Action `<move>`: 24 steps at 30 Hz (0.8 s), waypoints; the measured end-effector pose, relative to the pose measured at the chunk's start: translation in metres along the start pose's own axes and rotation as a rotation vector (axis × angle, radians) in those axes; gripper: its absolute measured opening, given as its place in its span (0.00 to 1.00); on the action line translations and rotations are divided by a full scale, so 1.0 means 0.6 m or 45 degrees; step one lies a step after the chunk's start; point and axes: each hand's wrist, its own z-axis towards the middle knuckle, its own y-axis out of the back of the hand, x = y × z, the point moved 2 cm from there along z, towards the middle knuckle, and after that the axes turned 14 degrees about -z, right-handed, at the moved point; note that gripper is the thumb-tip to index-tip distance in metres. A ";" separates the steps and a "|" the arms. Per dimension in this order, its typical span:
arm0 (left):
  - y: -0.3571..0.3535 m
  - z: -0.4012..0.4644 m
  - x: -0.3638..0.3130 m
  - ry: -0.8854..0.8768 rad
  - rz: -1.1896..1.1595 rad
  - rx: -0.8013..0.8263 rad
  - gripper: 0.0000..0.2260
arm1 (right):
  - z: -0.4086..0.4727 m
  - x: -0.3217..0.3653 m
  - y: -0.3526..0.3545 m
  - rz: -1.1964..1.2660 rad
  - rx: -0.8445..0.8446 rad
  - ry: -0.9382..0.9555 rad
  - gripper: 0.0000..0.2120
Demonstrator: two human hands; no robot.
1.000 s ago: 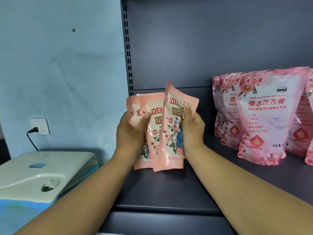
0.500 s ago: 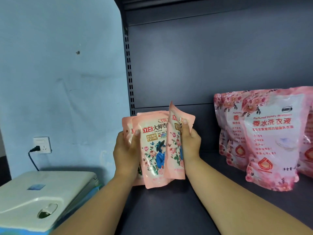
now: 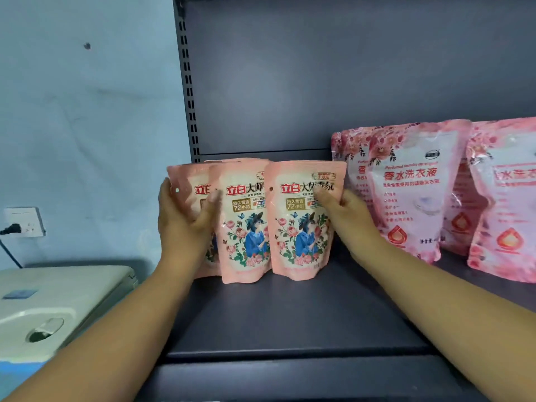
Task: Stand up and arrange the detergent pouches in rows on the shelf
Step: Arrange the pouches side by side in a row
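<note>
Three small peach-pink detergent pouches with a rose and blue-dress print stand upright at the left of the dark shelf. My left hand grips the left pouch, thumb on the middle pouch. My right hand holds the right pouch by its right edge, facing front. A further pouch edge shows behind the middle one.
Larger pink pouches stand in rows on the shelf's right, another at the edge. A slotted upright bounds the shelf on the left. A white appliance and a wall socket lie left.
The pouches were bunched together and held above the shelf. They now stand side by side on it, and the right pouch has turned from edge-on to face front, moved right.
</note>
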 end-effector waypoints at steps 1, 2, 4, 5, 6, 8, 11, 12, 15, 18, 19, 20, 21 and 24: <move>-0.002 -0.006 -0.005 -0.047 0.050 -0.007 0.35 | -0.012 -0.010 0.003 0.009 0.138 -0.060 0.12; -0.004 -0.013 -0.011 -0.106 0.107 -0.023 0.38 | -0.022 -0.019 0.004 0.007 0.256 -0.135 0.13; -0.002 -0.034 -0.028 -0.283 0.153 -0.054 0.40 | -0.036 -0.034 0.001 0.008 0.368 -0.262 0.15; -0.002 -0.047 -0.037 -0.404 0.137 -0.044 0.39 | -0.038 -0.038 0.001 -0.003 0.367 -0.288 0.16; -0.003 -0.063 -0.045 -0.506 0.113 -0.003 0.36 | -0.039 -0.038 0.000 -0.016 0.338 -0.299 0.16; -0.012 -0.091 -0.049 -0.527 0.071 0.176 0.26 | -0.039 -0.036 0.003 -0.057 0.242 -0.306 0.18; -0.041 -0.125 -0.046 -0.179 0.216 0.627 0.21 | -0.038 -0.040 0.012 -0.097 0.128 -0.291 0.17; -0.048 -0.132 -0.040 -0.170 0.375 0.766 0.20 | -0.038 -0.041 0.015 -0.106 0.101 -0.283 0.16; -0.055 -0.137 -0.026 -0.362 0.837 1.075 0.25 | -0.027 -0.044 0.015 -0.057 -0.005 -0.290 0.14; -0.055 -0.139 -0.011 -0.260 1.153 1.267 0.31 | 0.000 -0.055 0.003 0.013 -0.070 -0.341 0.20; -0.054 -0.141 -0.007 -0.208 1.216 1.322 0.31 | 0.009 -0.060 -0.003 0.010 -0.073 -0.352 0.21; -0.053 -0.144 -0.007 -0.157 1.243 1.374 0.30 | 0.018 -0.064 -0.008 0.003 -0.077 -0.348 0.21; -0.052 -0.147 -0.007 -0.105 1.230 1.421 0.29 | 0.025 -0.070 -0.012 -0.008 -0.086 -0.348 0.21; -0.043 -0.152 -0.012 0.097 1.088 1.503 0.28 | 0.048 -0.081 -0.021 0.002 -0.118 -0.365 0.21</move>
